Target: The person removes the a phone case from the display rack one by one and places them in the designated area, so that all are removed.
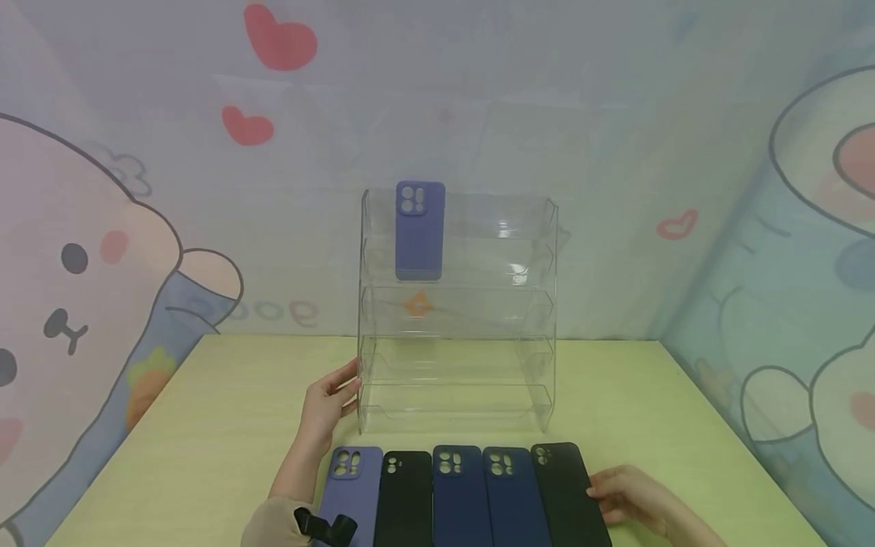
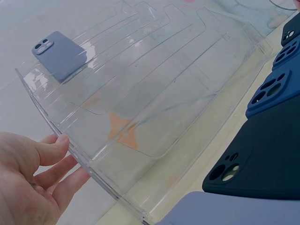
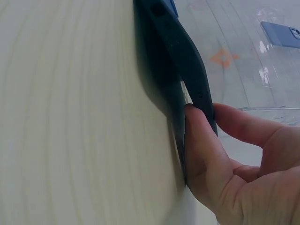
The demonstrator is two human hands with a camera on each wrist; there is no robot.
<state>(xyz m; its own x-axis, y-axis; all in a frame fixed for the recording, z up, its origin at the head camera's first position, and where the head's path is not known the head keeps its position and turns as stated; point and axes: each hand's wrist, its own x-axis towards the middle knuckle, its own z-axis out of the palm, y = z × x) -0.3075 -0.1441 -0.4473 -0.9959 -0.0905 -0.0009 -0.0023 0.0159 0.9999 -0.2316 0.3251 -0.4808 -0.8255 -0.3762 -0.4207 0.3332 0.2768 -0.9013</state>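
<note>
A clear tiered display rack (image 1: pixel 458 361) stands upright on the table, with one purple phone case (image 1: pixel 419 243) leaning in its upper left part. My left hand (image 1: pixel 326 403) touches the rack's left side with its fingertips; the fingers look fairly straight in the left wrist view. At the front, my right hand (image 1: pixel 632 497) pinches the right edge of a black phone case (image 1: pixel 570 494) between thumb and fingers. That case is tilted up off the table along this edge in the right wrist view. Its lower end is cut off in the head view.
Left of the held case lie two dark blue phone cases (image 1: pixel 461 494) (image 1: pixel 516 494), another black case (image 1: pixel 405 497) and a purple case (image 1: pixel 352 486), side by side before the rack. The light yellow table (image 1: pixel 225 410) meets a cartoon-printed backdrop (image 1: pixel 615 152) behind.
</note>
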